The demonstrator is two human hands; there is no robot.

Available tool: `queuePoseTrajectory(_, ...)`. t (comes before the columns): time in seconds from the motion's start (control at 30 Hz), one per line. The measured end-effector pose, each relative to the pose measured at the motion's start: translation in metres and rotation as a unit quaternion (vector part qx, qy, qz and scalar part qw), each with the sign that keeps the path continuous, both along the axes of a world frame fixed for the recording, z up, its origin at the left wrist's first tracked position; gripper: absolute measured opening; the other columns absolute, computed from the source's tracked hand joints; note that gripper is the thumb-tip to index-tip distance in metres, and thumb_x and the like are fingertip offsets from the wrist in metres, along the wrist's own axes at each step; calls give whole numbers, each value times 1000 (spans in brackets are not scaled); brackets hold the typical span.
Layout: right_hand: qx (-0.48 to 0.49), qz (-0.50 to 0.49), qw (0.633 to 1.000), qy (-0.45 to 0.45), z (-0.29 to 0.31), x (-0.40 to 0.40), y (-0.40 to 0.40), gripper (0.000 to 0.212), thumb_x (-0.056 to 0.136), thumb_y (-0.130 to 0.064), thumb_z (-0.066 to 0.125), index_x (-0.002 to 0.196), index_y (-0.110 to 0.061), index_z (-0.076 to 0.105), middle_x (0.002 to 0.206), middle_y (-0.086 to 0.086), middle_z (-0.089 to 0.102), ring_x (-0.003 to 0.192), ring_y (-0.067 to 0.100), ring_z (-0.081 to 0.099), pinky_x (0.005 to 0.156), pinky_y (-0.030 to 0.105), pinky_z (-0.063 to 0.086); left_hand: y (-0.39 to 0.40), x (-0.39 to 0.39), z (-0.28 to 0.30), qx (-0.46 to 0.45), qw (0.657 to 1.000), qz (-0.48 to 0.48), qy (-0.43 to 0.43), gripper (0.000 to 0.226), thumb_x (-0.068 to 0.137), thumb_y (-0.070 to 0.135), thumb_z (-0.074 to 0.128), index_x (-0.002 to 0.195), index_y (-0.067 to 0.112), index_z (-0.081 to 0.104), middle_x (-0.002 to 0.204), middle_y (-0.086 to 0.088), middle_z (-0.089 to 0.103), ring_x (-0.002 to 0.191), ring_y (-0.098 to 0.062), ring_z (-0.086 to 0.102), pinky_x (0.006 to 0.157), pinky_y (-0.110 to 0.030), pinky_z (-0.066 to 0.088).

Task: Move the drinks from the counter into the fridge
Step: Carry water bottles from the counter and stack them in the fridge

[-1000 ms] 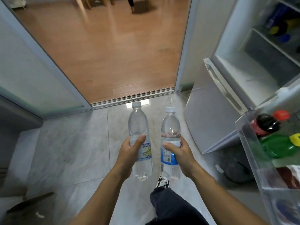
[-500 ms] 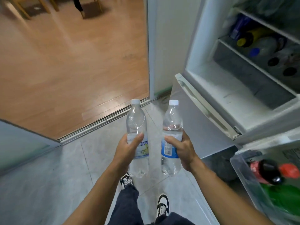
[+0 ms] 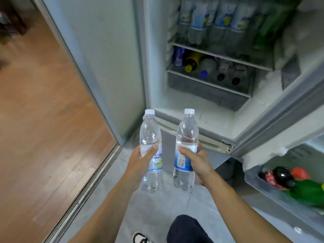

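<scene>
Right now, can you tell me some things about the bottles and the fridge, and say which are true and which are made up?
1. Each hand holds one water bottle. True: the left hand grips the left bottle, the right hand grips the right bottle.
2. The fridge door is closed. False: it stands open and the shelves show.
3. Both held bottles have white caps. True.
4. The held bottles are already on a shelf. False: they are in front of the fridge, above the floor.
5. The upper shelf is bare. False: a row of bottles stands on it.
</scene>
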State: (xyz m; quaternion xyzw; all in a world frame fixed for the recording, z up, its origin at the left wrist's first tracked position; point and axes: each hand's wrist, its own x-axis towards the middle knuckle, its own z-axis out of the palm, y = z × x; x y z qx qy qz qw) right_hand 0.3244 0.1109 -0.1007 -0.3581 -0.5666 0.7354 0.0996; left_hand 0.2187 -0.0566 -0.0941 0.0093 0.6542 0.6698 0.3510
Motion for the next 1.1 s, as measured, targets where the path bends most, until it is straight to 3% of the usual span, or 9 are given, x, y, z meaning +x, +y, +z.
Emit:
queuePoseTrajectory(0.13,17,-62,998,15,13,-15,18,34,83,-22,78,112,-30,62,99,-8,77,87,11,75,68,26,56,38,-35,10,9,997,-67,22,15,86,37,73,99,33,69,94,0,77,85,-18,75,68,-32,60)
queuePoseTrajectory(0.23,35,-105,993,33,22,-27,41,38,80,-26,80,112,-34,63,101,-9,76,89,9,74,72,27,56,76,-57,23,30,993,-102,45,25,84,38,74,106,30,68,94,4,77,83,-13,75,60,-20,56)
queuePoseTrajectory(0.37,61,-154,984,71,42,-47,79,52,64,-40,82,112,-33,62,104,-8,75,97,12,72,83,32,55,128,-85,51,39,987,-123,98,25,85,37,74,106,25,66,92,5,77,81,-12,75,58,-20,55)
queuePoseTrajectory(0.5,88,-205,968,111,73,-75,123,52,60,-41,80,108,-34,62,99,-10,75,92,9,73,77,30,56,182,-116,92,54,973,-139,178,36,79,48,75,105,27,63,92,4,76,80,-11,74,57,-20,55)
queuePoseTrajectory(0.67,129,-259,943,165,117,-112,173,56,54,-45,82,105,-36,59,93,-17,74,85,3,72,63,18,55,246,-152,137,83,950,-122,274,21,83,40,75,99,31,63,82,19,74,75,4,71,55,-9,50)
queuePoseTrajectory(0.8,214,-301,908,197,160,-143,210,63,54,-50,81,112,-38,56,100,-16,72,91,0,70,70,14,54,300,-175,167,111,924,-129,342,42,81,35,78,119,24,61,103,11,73,92,0,69,75,-16,56)
queuePoseTrajectory(0.9,274,-312,880,231,185,-163,238,63,65,-37,83,121,-23,56,106,-11,71,98,3,69,76,14,54,342,-186,181,130,910,-116,376,41,83,29,76,119,21,59,100,13,69,88,6,66,71,-14,53)
queuePoseTrajectory(1.0,318,-292,873,226,195,-183,268,52,79,-21,81,124,-23,56,107,-16,70,99,-4,67,77,10,53,378,-199,188,127,908,-106,386,52,82,33,77,127,18,55,116,3,67,106,-10,64,91,-34,56)
queuePoseTrajectory(1.1,317,-291,881,199,197,-201,294,62,81,-16,80,135,-18,50,120,-9,64,104,-4,63,81,10,54,403,-213,186,124,903,-111,395,64,81,35,78,135,16,49,129,-3,62,118,-19,60,101,-44,51)
